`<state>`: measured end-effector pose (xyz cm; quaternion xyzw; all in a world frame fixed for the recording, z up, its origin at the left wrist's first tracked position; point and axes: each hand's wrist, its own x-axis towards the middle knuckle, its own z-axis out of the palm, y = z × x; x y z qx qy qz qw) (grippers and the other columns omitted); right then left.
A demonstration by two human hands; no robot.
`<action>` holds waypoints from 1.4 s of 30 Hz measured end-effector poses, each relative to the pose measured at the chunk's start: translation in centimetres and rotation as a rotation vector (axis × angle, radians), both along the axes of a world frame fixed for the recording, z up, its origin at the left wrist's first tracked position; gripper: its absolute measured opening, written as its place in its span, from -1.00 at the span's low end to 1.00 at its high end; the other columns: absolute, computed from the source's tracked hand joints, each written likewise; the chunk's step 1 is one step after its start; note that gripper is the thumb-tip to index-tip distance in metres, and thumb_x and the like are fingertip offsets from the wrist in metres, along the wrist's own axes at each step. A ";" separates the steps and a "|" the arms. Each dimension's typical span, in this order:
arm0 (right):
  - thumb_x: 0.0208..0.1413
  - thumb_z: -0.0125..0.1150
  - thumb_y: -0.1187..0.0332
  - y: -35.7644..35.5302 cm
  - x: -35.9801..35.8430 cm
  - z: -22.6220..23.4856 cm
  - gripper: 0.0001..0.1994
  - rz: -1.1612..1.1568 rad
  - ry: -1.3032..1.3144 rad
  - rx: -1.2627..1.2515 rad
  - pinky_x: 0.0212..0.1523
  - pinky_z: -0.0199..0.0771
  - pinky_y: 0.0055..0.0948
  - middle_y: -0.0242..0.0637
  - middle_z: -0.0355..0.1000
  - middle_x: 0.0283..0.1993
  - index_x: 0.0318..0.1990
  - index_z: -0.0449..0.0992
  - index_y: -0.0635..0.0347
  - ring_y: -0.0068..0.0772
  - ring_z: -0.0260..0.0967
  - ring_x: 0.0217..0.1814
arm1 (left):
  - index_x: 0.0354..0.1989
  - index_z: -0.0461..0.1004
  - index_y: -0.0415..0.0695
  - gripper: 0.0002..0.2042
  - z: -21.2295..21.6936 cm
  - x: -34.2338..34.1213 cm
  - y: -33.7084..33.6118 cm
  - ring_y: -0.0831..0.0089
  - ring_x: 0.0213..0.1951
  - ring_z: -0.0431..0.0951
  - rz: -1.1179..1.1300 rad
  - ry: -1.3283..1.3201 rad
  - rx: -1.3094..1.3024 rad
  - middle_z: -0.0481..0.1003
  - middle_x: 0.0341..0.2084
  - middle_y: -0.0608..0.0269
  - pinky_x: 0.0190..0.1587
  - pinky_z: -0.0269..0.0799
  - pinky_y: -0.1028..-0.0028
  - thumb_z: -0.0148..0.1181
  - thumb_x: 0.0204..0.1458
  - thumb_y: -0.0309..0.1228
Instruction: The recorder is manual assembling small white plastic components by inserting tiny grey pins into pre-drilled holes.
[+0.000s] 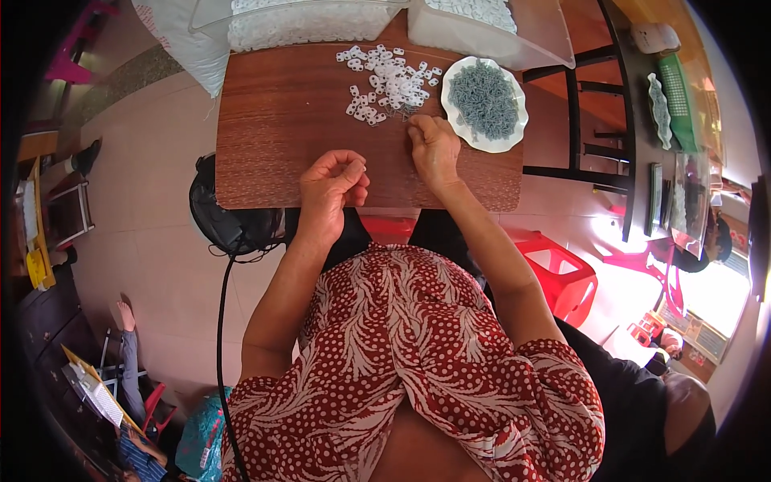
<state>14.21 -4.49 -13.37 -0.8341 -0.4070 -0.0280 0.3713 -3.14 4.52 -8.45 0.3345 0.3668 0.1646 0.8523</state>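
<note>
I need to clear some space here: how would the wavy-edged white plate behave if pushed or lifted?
The white plate would probably feel heavy for its size, as grey pieces cover nearly all of it. Loosely heaped, they may slide off if it tilts. It lies at the table's right edge, so a push that way might tip it.

No words or numbers can be read. Faint red print marks the white sack (193,48) by the worktop's (265,120) far left corner; blurred marks show on the teal bag (193,438) beyond the near left corner.
</note>
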 end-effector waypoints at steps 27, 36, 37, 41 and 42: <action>-0.22 0.11 0.57 -0.3 -0.4 0.1 -0.92 0.092 -0.073 -0.060 -0.35 0.29 -0.23 -0.19 0.33 -0.49 -0.51 0.37 0.22 -0.10 0.27 -0.36 | -0.30 0.43 -0.22 -0.89 -1.5 -0.6 0.0 0.56 -0.54 0.43 -0.009 0.033 0.019 0.47 -0.51 0.24 -0.49 0.39 0.56 0.14 0.01 -0.48; -0.07 0.19 0.57 -1.4 -3.8 6.0 -0.86 0.148 0.802 0.035 -0.37 0.31 -0.69 -0.45 0.40 -0.39 -0.31 0.42 0.28 -0.73 0.28 -0.40 | -0.31 0.43 -0.29 -0.88 0.9 0.0 -0.8 0.51 -0.53 0.49 -0.004 -0.062 -0.018 0.49 -0.50 0.17 -0.53 0.44 0.56 0.13 0.00 -0.51; -0.07 0.19 0.58 -1.4 -4.0 6.4 -0.84 0.205 0.893 0.058 -0.38 0.32 -0.70 -0.44 0.40 -0.38 -0.29 0.42 0.28 -0.72 0.29 -0.40 | -0.31 0.43 -0.29 -0.88 1.2 0.0 -0.9 0.52 -0.54 0.48 -0.002 -0.069 -0.011 0.49 -0.51 0.17 -0.53 0.44 0.56 0.13 0.00 -0.52; -0.08 0.19 0.61 -1.4 -4.8 9.1 -0.82 0.252 1.089 0.061 -0.39 0.35 -0.71 -0.40 0.40 -0.37 -0.28 0.41 0.29 -0.69 0.33 -0.38 | -0.33 0.43 -0.29 -0.90 1.7 -0.4 -1.3 0.53 -0.55 0.48 -0.008 -0.096 0.045 0.49 -0.53 0.20 -0.55 0.41 0.58 0.11 0.01 -0.53; -0.08 0.19 0.61 -1.4 -5.0 9.4 -0.82 0.253 1.088 0.061 -0.39 0.35 -0.71 -0.40 0.40 -0.37 -0.28 0.41 0.29 -0.69 0.33 -0.38 | -0.34 0.44 -0.29 -0.91 2.0 -0.4 -1.5 0.54 -0.56 0.47 -0.009 -0.098 0.061 0.49 -0.54 0.21 -0.56 0.38 0.60 0.10 0.01 -0.53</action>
